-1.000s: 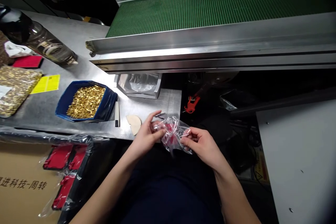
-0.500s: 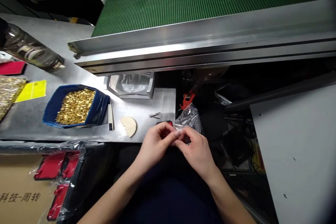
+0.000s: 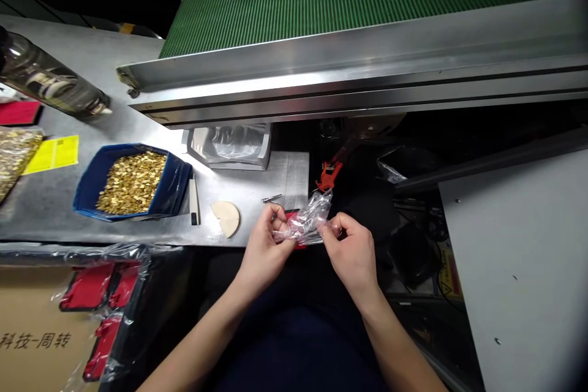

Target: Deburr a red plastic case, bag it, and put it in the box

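Note:
A crumpled clear plastic bag (image 3: 309,220) is stretched between my two hands at the table's front edge. My left hand (image 3: 266,245) has its fingers curled around the bag's left side. My right hand (image 3: 351,248) pinches the right end between thumb and fingers. Behind and under the bag shows a red part (image 3: 292,215), mostly covered, so I cannot tell whether it is inside the plastic. A small metal pin-like piece (image 3: 271,198) lies on the table just beyond my left hand. To its left rests a pale, notched round disc (image 3: 226,218).
A blue bin (image 3: 87,193) of small gold pieces stands left, beside a box cutter (image 3: 193,201). Behind is a grey tray (image 3: 264,156) with plastic bags. A conveyor (image 3: 294,12) spans the back. Red parts (image 3: 87,286) in plastic lie in a carton at lower left. An orange tool (image 3: 329,176) hangs beyond my hands.
My hands have moved apart from being close together. The clear bag, earlier mostly below and behind my fingers, is now spread between them.

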Motion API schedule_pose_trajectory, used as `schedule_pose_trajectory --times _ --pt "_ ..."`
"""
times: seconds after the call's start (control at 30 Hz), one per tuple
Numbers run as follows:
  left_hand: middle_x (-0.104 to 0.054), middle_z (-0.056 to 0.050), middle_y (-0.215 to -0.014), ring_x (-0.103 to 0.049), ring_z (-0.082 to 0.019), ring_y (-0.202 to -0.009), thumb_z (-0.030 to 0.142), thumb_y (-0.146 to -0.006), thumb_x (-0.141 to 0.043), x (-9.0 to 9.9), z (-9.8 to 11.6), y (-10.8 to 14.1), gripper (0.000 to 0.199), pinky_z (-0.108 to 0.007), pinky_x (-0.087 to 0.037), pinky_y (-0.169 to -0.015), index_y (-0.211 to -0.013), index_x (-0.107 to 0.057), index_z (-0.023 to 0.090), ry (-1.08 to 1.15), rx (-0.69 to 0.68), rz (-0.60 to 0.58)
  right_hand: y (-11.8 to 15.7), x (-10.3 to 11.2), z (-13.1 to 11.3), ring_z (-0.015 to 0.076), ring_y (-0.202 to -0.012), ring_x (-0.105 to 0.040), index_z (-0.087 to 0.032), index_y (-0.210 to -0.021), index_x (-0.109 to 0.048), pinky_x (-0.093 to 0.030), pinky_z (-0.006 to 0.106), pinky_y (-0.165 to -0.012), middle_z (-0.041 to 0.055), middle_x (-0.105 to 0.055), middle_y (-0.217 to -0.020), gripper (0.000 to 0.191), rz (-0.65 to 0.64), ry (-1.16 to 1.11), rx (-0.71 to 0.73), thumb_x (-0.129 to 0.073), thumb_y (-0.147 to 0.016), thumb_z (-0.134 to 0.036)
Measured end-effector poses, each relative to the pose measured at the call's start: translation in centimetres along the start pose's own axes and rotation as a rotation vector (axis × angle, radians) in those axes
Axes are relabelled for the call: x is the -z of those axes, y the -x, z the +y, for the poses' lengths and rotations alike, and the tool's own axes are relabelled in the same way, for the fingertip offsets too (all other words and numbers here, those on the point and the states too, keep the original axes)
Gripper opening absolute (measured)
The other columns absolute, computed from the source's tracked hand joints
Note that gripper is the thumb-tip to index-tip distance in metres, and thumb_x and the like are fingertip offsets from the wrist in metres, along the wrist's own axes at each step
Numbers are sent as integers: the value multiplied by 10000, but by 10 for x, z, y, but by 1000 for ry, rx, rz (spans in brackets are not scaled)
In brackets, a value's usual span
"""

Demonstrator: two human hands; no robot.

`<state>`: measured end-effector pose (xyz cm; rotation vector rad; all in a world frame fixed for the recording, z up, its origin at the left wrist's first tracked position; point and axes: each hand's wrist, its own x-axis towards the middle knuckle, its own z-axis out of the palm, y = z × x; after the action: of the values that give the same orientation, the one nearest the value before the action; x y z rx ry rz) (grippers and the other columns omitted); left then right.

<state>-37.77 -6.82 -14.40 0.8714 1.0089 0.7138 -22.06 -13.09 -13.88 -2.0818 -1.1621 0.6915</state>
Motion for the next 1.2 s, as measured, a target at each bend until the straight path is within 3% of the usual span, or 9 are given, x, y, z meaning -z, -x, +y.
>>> schedule_pose_trajectory --times 0.23,0.3,0.4,0.5,0.6,0.77,0.87,1.0,1.2 --pt "-363 140 -470 -201 -69 -406 330 -846 -742 24 7 -16 309 -190 -171 -414 -861 -442 262 -40 -118 334 16 -18 -13 254 -864 -621 -248 -1013 -606 -396 348 -730 76 -672 -992 92 30 403 262 -614 -922 -238" --pt "-351 128 -501 -234 -75 -440 299 -851 -732 30 9 -13 263 -188 -186 -436 -866 -473 254 -193 -136 315 12 -27 -22 246 -826 -628 -241 -964 -624 -395 353 -745 76 -688 -936 43 7 391 324 -596 -954 -272" --pt "-403 101 -565 -340 -85 -503 270 -821 -764 41 10 -1 247 -187 -243 -481 -880 -526 235 -370 -80 139 -9 -37 -33 172 -591 -530 -232 -634 -524 -335 322 -635 14 -583 -624 395 6 300 239 -523 -1005 -367" --pt "-547 49 -661 -450 -106 -559 390 -814 -794 62 7 13 306 -206 -329 -530 -900 -554 220 -237 73 -13 -29 -33 -37 134 -548 -478 -221 -607 -515 -309 275 -566 -30 -522 -562 431 -268 69 119 -560 -981 -430" --pt "-466 52 -619 -378 -97 -524 512 -828 -764 91 -1 25 374 -210 -291 -495 -787 -559 202 -137 101 168 -26 -15 -25 121 -624 -532 -234 -861 -635 -378 219 -569 -50 -617 -703 258 -667 -223 91 -712 -885 -479" --pt "-379 52 -598 -301 -103 -528 551 -905 -659 118 -19 36 433 -223 -240 -465 -688 -540 195 -257 57 434 22 -10 32 95 -466 -523 -190 -743 -695 -357 201 -464 -7 -674 -624 379 -786 -358 -335 -697 -898 -535" --pt "-414 46 -597 -344 -114 -547 526 -953 -597 112 -28 32 391 -222 -261 -485 -736 -573 202 -383 -4 459 44 -34 58 96 -484 -599 -184 -999 -723 -454 199 -458 46 -761 -851 440 -718 -602 -607 -721 -858 -600" --pt "-423 63 -536 -357 -114 -483 519 -970 -573 95 -36 23 348 -222 -252 -467 -781 -567 227 -421 -24 424 49 -63 63 91 -638 -680 -218 -1233 -661 -549 198 -556 87 -724 -1143 550 -572 -770 -680 -740 -849 -604" --pt "-488 63 -477 -442 -113 -383 504 -975 -562 82 -37 16 347 -215 -310 -416 -754 -550 237 -423 -24 410 34 -68 65 126 -728 -701 -204 -1099 -694 -574 217 -616 45 -720 -1001 458 -312 -874 -666 -812 -799 -529"
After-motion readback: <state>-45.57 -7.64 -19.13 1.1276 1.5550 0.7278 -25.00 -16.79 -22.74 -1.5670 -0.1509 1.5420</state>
